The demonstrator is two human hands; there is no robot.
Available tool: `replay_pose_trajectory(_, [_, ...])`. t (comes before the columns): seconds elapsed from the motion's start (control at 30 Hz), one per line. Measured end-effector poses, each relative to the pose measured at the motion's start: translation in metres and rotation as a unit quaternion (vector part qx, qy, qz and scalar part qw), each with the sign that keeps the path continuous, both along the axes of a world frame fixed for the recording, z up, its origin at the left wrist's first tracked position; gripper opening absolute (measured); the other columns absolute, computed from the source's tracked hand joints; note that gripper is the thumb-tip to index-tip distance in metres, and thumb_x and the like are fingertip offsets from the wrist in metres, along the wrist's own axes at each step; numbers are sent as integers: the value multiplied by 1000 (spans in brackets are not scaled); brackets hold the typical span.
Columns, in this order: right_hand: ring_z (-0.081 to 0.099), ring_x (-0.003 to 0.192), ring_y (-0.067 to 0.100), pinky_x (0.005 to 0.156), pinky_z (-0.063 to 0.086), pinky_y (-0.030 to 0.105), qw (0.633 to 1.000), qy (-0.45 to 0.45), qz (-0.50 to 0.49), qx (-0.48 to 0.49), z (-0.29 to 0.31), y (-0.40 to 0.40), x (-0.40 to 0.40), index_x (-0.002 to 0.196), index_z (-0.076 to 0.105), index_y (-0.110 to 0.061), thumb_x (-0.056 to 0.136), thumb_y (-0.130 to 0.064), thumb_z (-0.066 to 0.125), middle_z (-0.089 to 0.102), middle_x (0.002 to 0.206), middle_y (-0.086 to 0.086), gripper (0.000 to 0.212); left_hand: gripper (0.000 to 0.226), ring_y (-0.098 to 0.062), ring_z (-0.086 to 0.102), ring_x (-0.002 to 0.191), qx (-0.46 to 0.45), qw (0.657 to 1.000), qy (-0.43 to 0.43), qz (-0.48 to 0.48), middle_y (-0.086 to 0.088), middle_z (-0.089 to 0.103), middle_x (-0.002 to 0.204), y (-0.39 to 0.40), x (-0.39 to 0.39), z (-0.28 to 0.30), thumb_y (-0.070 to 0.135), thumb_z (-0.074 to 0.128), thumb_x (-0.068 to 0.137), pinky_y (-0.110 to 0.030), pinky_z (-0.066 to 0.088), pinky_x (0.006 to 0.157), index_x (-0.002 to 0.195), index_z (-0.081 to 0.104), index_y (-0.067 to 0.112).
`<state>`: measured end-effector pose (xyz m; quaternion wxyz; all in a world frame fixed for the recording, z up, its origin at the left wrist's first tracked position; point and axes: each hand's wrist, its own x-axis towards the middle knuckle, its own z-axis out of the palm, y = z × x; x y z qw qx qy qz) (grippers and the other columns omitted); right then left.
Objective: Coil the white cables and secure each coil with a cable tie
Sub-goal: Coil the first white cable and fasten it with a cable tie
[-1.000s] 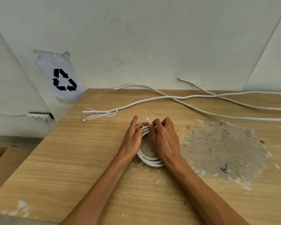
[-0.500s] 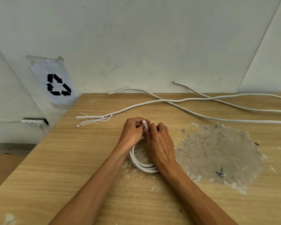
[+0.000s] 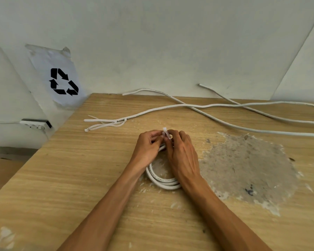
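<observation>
Where the two forearms reach in from the near edge, a coil of white cable (image 3: 163,180) lies flat on the wooden table (image 3: 62,178), its near arc showing between the wrists. Both hands meet at the coil's far side. The left hand (image 3: 147,147) has its fingers curled in, pinching the cable tie (image 3: 166,133) from the left, and the right hand (image 3: 181,153) pinches the same tie from the right, fingertips touching those of the other hand. A short white end of the tie stands up between them. Just right of the coil, a grey patch of stripped veneer (image 3: 246,163) spreads across the tabletop. Farther off, loose white cables (image 3: 225,122) cross one another and run off to the right, with a few spare cable ties (image 3: 105,124) lying by the left end of one cable. Beyond the table's far left corner, a recycling sign (image 3: 62,80) is taped to the wall, and a white power strip (image 3: 34,124) sits below it.
</observation>
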<state>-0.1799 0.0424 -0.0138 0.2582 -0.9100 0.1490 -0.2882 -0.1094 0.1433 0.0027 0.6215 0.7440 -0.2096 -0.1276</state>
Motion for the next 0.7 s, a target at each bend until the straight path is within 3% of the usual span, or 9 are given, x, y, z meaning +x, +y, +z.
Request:
replay_pose_trajectory(0.23, [55, 100, 22, 71, 51, 39, 1000, -25, -4, -17, -4, -1, 0, 129, 59, -22, 101, -32, 51, 61, 106, 2, 31, 27, -3, 71, 97, -34, 999, 2, -1, 7, 77, 98, -1, 1, -2, 2, 59, 97, -13, 52, 81, 106, 76, 21])
replay_pose_trajectory(0.53, [47, 82, 17, 56, 40, 32, 998, -44, -4, -42, -6, 0, 0, 140, 56, -26, 99, -27, 59, 52, 86, -2, 41, 23, -2, 69, 102, -36, 999, 5, 33, 2, 75, 109, -3, 4, -7, 8, 65, 95, -16, 53, 91, 117, 73, 10])
replay_pose_trajectory(0.7, [49, 83, 18, 59, 38, 31, 999, -35, -4, -38, -7, -2, 1, 139, 56, -25, 100, -27, 58, 55, 88, -2, 40, 25, 3, 70, 93, -42, 998, 18, 43, 0, 74, 110, -3, 4, -8, 8, 67, 94, -10, 52, 79, 118, 71, 7])
